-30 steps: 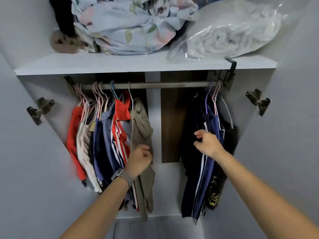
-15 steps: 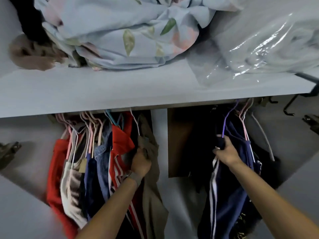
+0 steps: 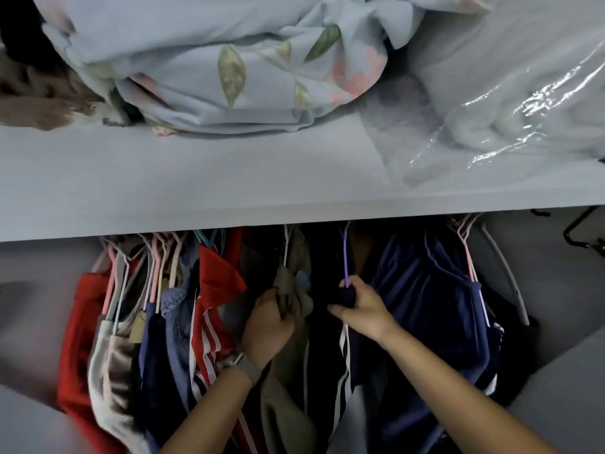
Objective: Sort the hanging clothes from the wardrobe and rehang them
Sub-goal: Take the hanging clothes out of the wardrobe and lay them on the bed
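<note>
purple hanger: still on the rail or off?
Cannot tell. The purple hanger runs up behind the shelf edge, which hides its hook; the right hand grips its base.

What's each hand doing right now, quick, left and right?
Left hand: closed, gripping the olive-tan garment near its hanger.
Right hand: closed, gripping the dark striped garment at the base of the purple hanger.

The shelf (image 3: 229, 191) hides the rail and every hanger hook, while the hanging clothes (image 3: 170, 339) run off the bottom edge.
</note>
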Demonstrator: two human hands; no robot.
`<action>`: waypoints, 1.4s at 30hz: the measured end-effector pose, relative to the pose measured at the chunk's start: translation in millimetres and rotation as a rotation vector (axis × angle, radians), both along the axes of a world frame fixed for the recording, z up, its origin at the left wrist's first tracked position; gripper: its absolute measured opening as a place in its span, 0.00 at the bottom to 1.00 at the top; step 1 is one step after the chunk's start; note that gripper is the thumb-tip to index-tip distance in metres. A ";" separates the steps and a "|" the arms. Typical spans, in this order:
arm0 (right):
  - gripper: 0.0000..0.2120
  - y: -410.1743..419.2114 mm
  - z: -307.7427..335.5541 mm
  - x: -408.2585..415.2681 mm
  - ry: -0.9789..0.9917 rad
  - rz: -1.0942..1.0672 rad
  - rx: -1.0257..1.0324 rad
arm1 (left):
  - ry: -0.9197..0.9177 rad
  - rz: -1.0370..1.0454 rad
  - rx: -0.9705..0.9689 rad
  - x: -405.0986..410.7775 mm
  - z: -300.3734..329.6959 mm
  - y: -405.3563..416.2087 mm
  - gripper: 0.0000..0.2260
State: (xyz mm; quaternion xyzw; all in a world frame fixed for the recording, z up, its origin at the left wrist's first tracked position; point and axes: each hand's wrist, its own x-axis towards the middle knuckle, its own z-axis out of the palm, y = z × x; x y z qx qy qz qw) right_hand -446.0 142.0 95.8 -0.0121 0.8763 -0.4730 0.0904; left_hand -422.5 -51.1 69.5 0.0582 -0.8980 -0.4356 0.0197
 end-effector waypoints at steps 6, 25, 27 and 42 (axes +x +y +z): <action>0.14 -26.8 7.3 -13.8 -0.074 -0.224 -0.409 | -0.032 -0.075 0.016 -1.8 1.5 39.6 0.17; 0.13 81.4 63.5 86.0 0.057 -0.317 -0.467 | 0.005 -0.470 0.506 47.1 56.2 111.8 0.06; 0.15 99.0 49.9 113.1 -0.009 -0.337 -0.305 | -0.021 -0.486 0.474 50.3 52.5 132.6 0.08; 0.14 228.8 48.6 487.4 -0.149 -0.615 -0.204 | 0.673 -1.284 -0.218 298.2 57.0 325.2 0.13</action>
